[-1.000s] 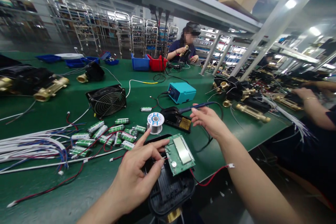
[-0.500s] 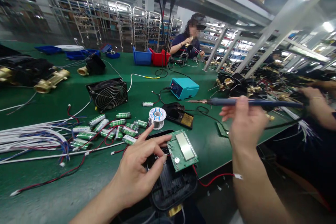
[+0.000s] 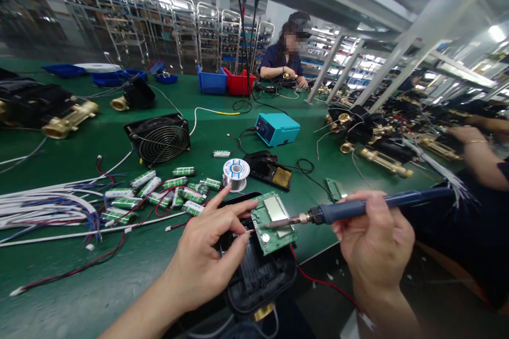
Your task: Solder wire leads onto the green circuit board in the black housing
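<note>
My right hand (image 3: 376, 241) is closed round the blue handle of a soldering iron (image 3: 350, 211). The iron's tip points left over the green circuit board (image 3: 274, 241), near the left end of its small display; whether it touches cannot be told. My left hand (image 3: 212, 241) pinches a thin wire (image 3: 250, 231) at the board's left edge, with other fingers stretched toward the board's top corner. Beneath the board lies an open black plastic housing (image 3: 258, 280) with a brass fitting (image 3: 263, 311) at its lower end. A red wire hangs from the board's right side.
A solder spool (image 3: 236, 174) and a black iron stand with sponge (image 3: 281, 178) lie behind the board. Green-and-white batteries (image 3: 149, 188) and white cables (image 3: 47, 212) cover the left. Farther back are a fan (image 3: 161, 137) and turquoise soldering station (image 3: 277, 130). Co-workers sit opposite and at right.
My right hand has brought the soldering iron down and left, from above the bench to over the circuit board. My left hand stays at the board's edge.
</note>
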`<state>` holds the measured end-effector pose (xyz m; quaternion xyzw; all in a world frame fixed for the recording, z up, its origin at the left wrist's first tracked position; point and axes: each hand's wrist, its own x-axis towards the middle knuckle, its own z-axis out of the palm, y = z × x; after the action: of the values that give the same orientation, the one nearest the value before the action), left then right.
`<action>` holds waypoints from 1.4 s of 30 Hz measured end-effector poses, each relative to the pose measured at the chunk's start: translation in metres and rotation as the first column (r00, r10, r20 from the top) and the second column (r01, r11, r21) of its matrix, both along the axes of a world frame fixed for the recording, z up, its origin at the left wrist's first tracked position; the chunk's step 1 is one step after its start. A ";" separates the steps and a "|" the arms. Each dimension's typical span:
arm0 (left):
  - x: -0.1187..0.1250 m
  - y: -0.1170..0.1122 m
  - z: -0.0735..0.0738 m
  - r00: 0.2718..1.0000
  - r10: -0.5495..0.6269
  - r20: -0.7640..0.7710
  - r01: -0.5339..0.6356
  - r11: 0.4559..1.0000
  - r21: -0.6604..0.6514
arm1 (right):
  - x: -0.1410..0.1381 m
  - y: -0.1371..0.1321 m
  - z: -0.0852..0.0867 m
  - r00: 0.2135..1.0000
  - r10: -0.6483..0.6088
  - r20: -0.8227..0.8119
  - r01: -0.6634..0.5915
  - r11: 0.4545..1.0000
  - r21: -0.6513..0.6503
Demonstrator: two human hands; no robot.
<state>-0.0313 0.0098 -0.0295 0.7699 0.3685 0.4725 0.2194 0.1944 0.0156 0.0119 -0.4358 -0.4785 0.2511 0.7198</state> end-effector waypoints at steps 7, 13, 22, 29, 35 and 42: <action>0.001 0.001 0.000 1.000 0.006 -0.003 -0.006 1.000 0.011 | -0.001 -0.001 0.001 1.000 -0.006 -0.007 0.005 0.999 -0.034; 0.000 0.001 0.000 1.000 -0.001 -0.004 0.001 1.000 0.020 | -0.001 -0.001 -0.002 1.000 0.003 -0.010 -0.004 0.999 -0.044; 0.001 0.000 0.000 1.000 0.002 -0.001 -0.002 1.000 0.013 | -0.001 -0.002 -0.003 1.000 0.022 -0.009 -0.023 0.999 -0.037; 0.001 0.000 0.000 1.000 -0.003 -0.001 0.003 1.000 0.007 | -0.003 -0.003 -0.002 1.000 0.019 -0.009 -0.020 0.998 -0.052; 0.001 0.000 0.000 1.000 -0.004 0.002 0.004 1.000 0.007 | 0.004 0.002 0.006 0.994 -0.035 -0.101 0.029 0.998 -0.062; 0.000 0.001 0.001 1.000 -0.011 0.007 0.011 1.000 -0.003 | 0.031 0.013 0.037 0.990 0.125 -0.072 -0.121 0.991 0.058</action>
<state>-0.0315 0.0103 -0.0288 0.7700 0.3643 0.4732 0.2245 0.2257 0.0285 0.0488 -0.3762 -0.4834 0.2982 0.7320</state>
